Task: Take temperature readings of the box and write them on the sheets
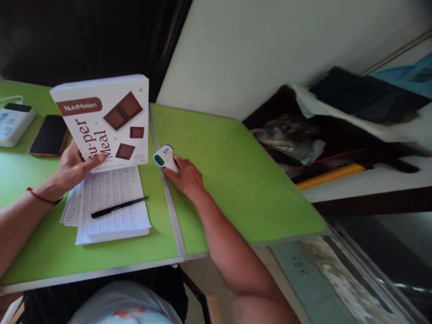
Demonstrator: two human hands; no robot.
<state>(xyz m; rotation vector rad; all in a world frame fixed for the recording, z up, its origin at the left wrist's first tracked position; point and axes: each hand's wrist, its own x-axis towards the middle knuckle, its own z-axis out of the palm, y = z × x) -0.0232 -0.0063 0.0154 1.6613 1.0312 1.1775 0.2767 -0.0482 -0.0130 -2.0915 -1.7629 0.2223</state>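
Note:
My left hand grips the lower left corner of a white box printed "NutriMotion" with chocolate pieces, its thumb across the front. The box is held up, tilted, over the green table. In my right hand is a white and blue infrared thermometer, held by its handle just right of the box and apart from it; its small screen shows. Below the box lie sheets of handwritten paper, partly hidden by it. A black pen rests across the sheets.
A dark phone and a white device with a cable lie at the left of the green table. A metal seam divides the tabletop. Bags and cloth fill a shelf at the right, beside the wall.

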